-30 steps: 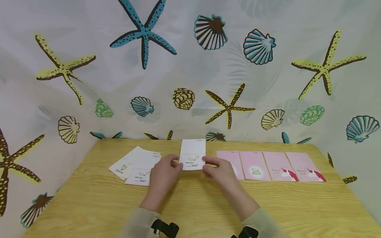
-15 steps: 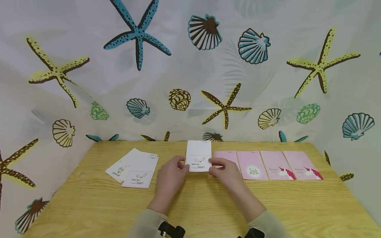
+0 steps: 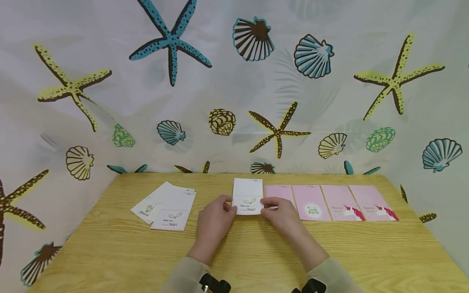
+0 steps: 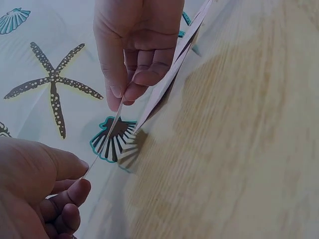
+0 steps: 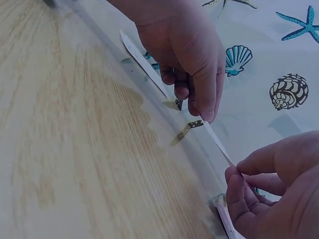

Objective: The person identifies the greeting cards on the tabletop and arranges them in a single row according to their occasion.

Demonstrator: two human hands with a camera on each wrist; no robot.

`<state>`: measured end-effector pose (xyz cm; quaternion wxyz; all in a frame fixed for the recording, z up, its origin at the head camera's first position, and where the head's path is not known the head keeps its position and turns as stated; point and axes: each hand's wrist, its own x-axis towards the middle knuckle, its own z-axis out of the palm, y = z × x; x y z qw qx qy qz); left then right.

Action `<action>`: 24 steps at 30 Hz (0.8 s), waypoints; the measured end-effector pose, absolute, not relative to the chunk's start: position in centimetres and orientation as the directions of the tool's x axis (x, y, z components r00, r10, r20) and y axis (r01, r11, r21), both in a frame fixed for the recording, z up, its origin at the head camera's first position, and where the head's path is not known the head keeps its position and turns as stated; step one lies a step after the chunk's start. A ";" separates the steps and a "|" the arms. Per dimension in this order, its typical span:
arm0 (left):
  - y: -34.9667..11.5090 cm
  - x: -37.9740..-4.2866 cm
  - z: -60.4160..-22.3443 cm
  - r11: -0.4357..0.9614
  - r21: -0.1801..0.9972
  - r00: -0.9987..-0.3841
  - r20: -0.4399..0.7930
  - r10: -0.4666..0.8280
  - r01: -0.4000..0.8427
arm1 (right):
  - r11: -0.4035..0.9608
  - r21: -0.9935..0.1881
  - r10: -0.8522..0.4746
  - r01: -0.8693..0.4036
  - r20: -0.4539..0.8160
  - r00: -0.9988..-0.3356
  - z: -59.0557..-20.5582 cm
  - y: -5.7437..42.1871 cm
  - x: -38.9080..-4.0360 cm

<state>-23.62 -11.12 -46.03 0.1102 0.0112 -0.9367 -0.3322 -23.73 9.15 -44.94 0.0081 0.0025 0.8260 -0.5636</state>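
Raised over the back middle of the table is a white card (image 3: 248, 203) printed with small wings and "take me... heart" lettering. My left hand (image 3: 217, 221) pinches its left edge between thumb and fingers. At the right edge my right hand (image 3: 283, 215) pinches it the same way. Both wrist views show this card edge-on as a thin strip, stretched between the left hand (image 4: 42, 186) and right hand (image 4: 139, 45) in the left wrist view. Beyond the right hand lies a row of pink cards, its leftmost pink card (image 3: 280, 190) partly hidden by that hand.
Several white cards overlap at the left, the front white card (image 3: 172, 209) bearing the same wings print. Along the right are a pink card (image 3: 311, 203) reading "Smile More" and two pink unicorn cards (image 3: 342, 201). A shell-patterned curtain (image 3: 234, 89) hangs behind the wooden table (image 3: 234, 252).
Both hands have carried the white card to the right, up close to the leftmost pink card, and lately a little toward me. The cards on the table stay put; the head view has shifted slightly.
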 end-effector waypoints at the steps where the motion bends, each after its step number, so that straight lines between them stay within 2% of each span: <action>1: -11.1 -23.6 -46.1 0.781 0.622 -0.976 0.200 -0.089 0.056 | 0.381 -0.925 -0.013 0.014 -0.020 -1.000 -45.0 9.2 -23.7; 7: -11.2 -23.7 -46.5 0.790 0.609 -0.977 0.203 -0.071 0.069 | 0.432 -0.902 -0.048 0.011 -0.035 -0.998 -45.3 9.2 -23.6; 24: -11.0 -23.7 -47.0 0.788 0.614 -0.985 0.159 -0.063 0.049 | 0.543 -0.835 -0.105 -0.089 0.038 -0.994 -45.6 9.2 -23.6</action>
